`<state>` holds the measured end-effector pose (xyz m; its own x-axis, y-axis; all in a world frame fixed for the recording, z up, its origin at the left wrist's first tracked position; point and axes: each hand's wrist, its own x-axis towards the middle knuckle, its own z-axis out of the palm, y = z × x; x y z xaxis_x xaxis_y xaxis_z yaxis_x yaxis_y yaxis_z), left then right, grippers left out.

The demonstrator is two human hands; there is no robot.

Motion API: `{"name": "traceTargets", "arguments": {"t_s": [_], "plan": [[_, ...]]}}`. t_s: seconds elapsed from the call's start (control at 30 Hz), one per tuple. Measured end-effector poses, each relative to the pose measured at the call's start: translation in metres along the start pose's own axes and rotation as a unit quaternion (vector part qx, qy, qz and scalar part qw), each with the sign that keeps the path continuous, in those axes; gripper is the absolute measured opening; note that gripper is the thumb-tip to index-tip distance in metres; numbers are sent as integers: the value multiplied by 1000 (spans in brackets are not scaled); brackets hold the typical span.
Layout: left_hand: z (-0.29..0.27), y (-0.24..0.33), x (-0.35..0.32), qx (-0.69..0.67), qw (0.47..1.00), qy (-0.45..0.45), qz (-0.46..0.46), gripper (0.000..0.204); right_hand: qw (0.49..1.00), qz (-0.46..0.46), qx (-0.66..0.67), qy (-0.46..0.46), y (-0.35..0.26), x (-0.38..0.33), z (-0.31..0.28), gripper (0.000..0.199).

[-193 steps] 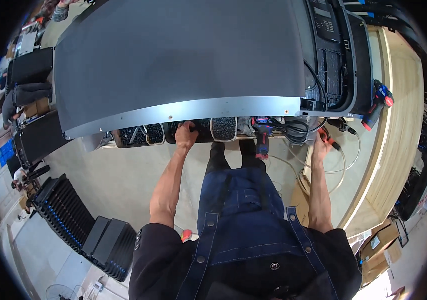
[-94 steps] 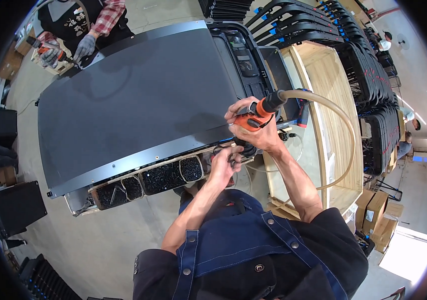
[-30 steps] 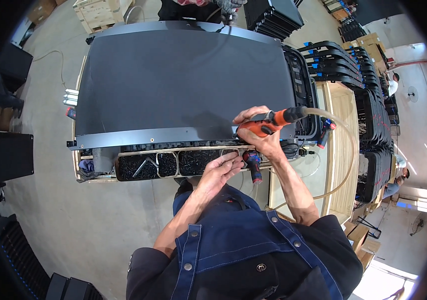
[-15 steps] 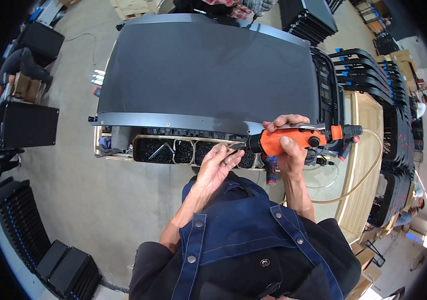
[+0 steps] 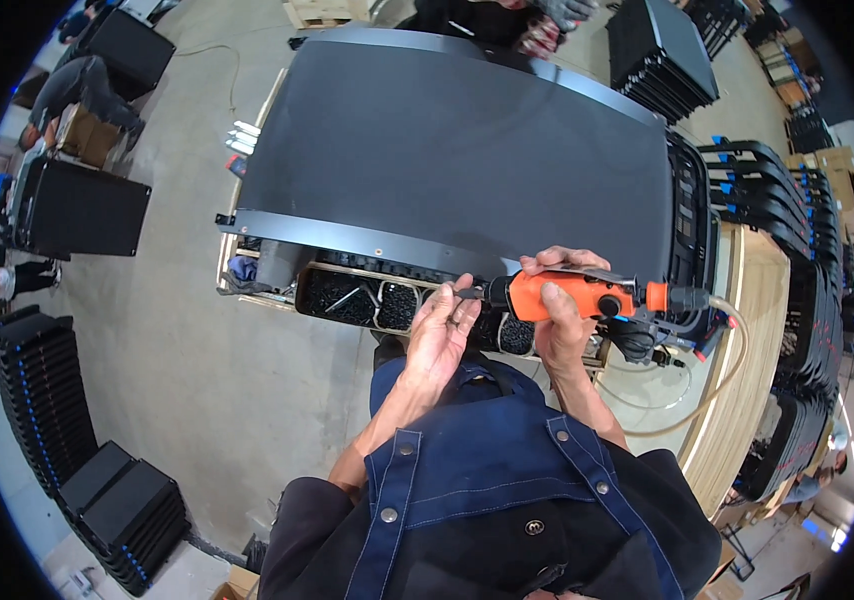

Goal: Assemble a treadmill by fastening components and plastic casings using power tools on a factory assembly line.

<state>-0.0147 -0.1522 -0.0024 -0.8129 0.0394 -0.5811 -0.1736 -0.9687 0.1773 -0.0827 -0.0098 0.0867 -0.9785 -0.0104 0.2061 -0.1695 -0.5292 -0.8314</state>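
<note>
My right hand [image 5: 567, 325] is wrapped round an orange air-powered driver [image 5: 527, 297], which lies level with its black nose toward the left. A metal lever runs along its upper side, under my fingers. My left hand [image 5: 434, 342] is pinched at the driver's tip; what sits between thumb and fingers is too small to make out. Just beyond both hands lies a large dark grey panel [image 5: 467, 150] with a lighter metal strip [image 5: 347, 233] along its near edge. Under that edge, an open-topped parts box [image 5: 309, 312] holds small black pieces and a metal rod.
A pale hose [image 5: 744, 335] loops from the driver past a wooden crate [image 5: 747, 400] at right. Black frames [image 5: 762, 190] are stacked beyond it. Across the panel is another person's gloved hand [image 5: 569, 12]. Black panels [image 5: 37, 400] stand in stacks at left, where another person [image 5: 82, 95] bends over.
My view has swung, so the panel and parts box appear shifted right. My left fingers have closed in at the driver's tip, and the right hand keeps its grip.
</note>
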Motion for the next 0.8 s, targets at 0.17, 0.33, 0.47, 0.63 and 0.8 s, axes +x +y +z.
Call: {"name": "traceTargets", "arguments": {"t_s": [0.17,0.33,0.47,0.63,0.8], "plan": [[-10,45,16,-61,998,15,-14,28,993,-12,-76,-86,27,11,49,47],[-20,91,38,-182,973,-98,-99,32,971,-37,-140,-190,66,31,95,46],[-35,103,44,-171,967,-78,-173,33,953,-39,-201,-222,81,40,121,48],[-37,112,45,-146,968,-56,-195,31,934,-38,-267,-235,88,43,141,42],[-55,124,46,-128,965,-36,-224,31,923,17,-292,-251,99,41,161,39]]}}
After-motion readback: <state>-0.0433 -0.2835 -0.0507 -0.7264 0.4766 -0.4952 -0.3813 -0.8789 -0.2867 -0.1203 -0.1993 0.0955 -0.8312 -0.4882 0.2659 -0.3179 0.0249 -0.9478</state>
